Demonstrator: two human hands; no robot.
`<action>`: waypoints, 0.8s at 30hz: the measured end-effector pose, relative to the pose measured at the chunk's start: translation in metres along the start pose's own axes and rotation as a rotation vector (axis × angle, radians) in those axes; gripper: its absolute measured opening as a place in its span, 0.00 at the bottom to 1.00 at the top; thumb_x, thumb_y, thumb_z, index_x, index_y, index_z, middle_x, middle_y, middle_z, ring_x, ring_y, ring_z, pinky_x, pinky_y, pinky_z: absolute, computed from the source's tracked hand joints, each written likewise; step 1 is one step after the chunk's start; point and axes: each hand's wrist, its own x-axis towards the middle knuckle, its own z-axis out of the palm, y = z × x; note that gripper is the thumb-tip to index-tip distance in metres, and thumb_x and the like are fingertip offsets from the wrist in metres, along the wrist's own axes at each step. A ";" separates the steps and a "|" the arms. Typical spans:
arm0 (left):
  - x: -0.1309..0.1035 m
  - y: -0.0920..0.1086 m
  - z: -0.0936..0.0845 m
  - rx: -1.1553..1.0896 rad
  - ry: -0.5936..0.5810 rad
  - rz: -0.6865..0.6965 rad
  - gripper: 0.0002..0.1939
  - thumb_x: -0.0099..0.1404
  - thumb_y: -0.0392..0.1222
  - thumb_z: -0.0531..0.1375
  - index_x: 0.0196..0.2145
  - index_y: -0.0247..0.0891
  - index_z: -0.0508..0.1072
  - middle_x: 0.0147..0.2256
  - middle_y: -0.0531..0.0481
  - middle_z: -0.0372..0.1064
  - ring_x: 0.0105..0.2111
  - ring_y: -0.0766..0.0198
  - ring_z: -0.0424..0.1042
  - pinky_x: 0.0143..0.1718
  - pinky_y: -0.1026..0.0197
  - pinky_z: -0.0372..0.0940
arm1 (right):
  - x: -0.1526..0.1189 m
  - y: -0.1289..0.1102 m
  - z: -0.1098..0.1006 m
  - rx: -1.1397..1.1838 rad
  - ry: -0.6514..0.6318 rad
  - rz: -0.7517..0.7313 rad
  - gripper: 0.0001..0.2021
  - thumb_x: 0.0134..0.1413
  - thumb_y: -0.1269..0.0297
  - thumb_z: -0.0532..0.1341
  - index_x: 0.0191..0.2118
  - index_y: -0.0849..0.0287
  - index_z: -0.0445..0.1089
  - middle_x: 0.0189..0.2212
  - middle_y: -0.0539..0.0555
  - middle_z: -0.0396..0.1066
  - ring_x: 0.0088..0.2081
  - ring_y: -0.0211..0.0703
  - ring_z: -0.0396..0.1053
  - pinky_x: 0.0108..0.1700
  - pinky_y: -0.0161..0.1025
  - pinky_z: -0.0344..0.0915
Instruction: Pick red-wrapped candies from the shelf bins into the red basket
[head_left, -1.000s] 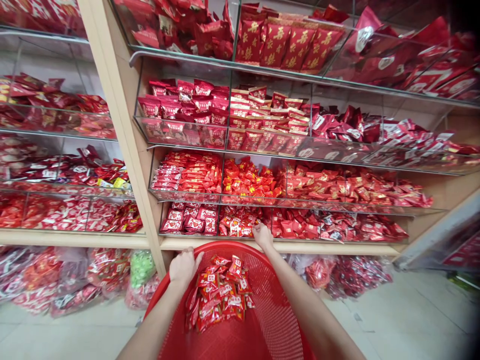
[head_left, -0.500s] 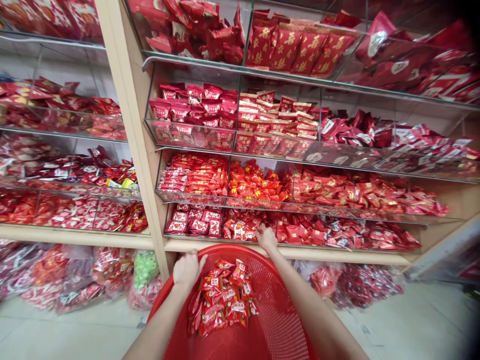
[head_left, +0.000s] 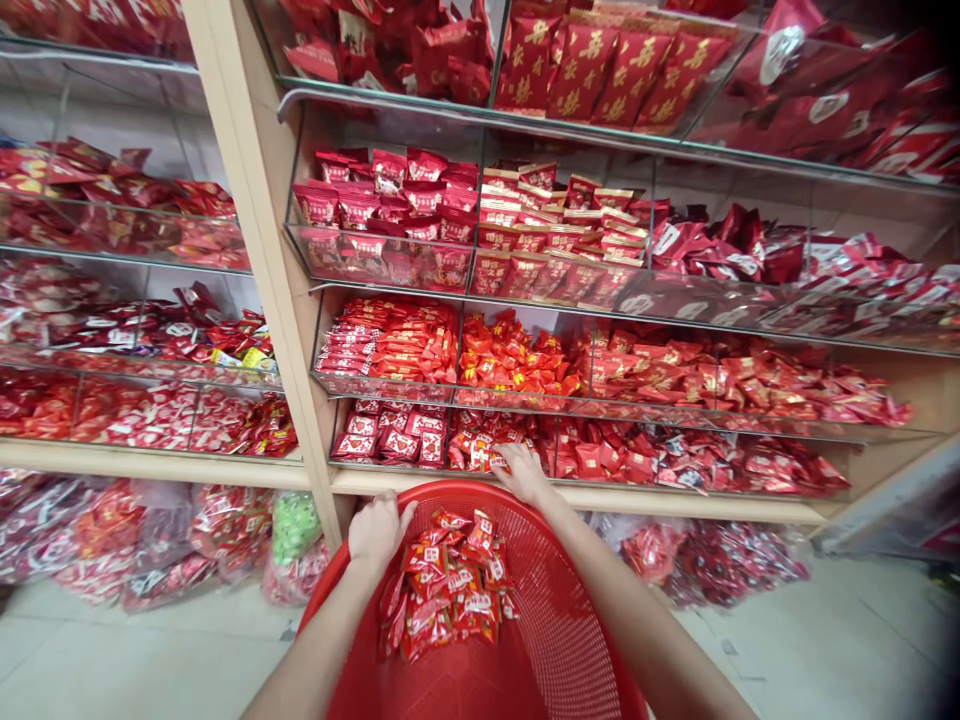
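Note:
My left hand (head_left: 375, 535) is closed over the far left rim of a red plastic basket (head_left: 592, 640), with its thumb on the inner side. A pile of small red candy packets (head_left: 450, 590) with white lettering lies in the basket. Beyond the rim, my right hand (head_left: 523, 472) reaches into a bottom-shelf compartment of similar red packets (head_left: 474, 450). Its fingers are stretched out over them, touching or just above; the fingertips are partly hidden among the wrappers, and I see no packet lifted in them.
Wooden shelving with clear glass fronts (head_left: 525, 405) holds rows of red-wrapped sweets. An upright wooden post (head_left: 259, 240) divides it at left. Filled plastic bags lie under the shelves, including a green one (head_left: 294, 527) at left and red ones (head_left: 709, 560) at right, above pale floor tiles (head_left: 817, 640).
My right hand has moved slightly left and deeper over the packets, its fingers reaching farther out. The left hand stays on the basket rim. The view has shifted a little.

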 end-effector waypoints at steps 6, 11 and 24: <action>0.000 -0.001 0.002 -0.005 0.022 0.007 0.28 0.66 0.55 0.40 0.43 0.29 0.68 0.37 0.34 0.73 0.35 0.51 0.74 0.33 0.56 0.65 | 0.006 -0.003 -0.006 -0.061 -0.027 0.013 0.17 0.54 0.63 0.58 0.50 0.54 0.66 0.47 0.57 0.65 0.49 0.49 0.59 0.50 0.45 0.52; 0.000 -0.001 0.003 -0.004 0.017 -0.008 0.29 0.65 0.57 0.41 0.44 0.29 0.68 0.36 0.34 0.73 0.35 0.50 0.74 0.33 0.56 0.65 | 0.003 -0.003 -0.012 -0.028 -0.058 0.062 0.11 0.54 0.65 0.59 0.44 0.56 0.68 0.44 0.56 0.65 0.46 0.47 0.61 0.43 0.41 0.55; 0.000 -0.001 0.006 -0.035 0.019 -0.018 0.29 0.66 0.55 0.39 0.42 0.30 0.69 0.35 0.35 0.73 0.35 0.52 0.74 0.34 0.56 0.65 | -0.039 -0.086 0.020 0.504 -0.219 -0.183 0.12 0.47 0.59 0.65 0.39 0.55 0.66 0.35 0.47 0.72 0.38 0.39 0.68 0.39 0.35 0.59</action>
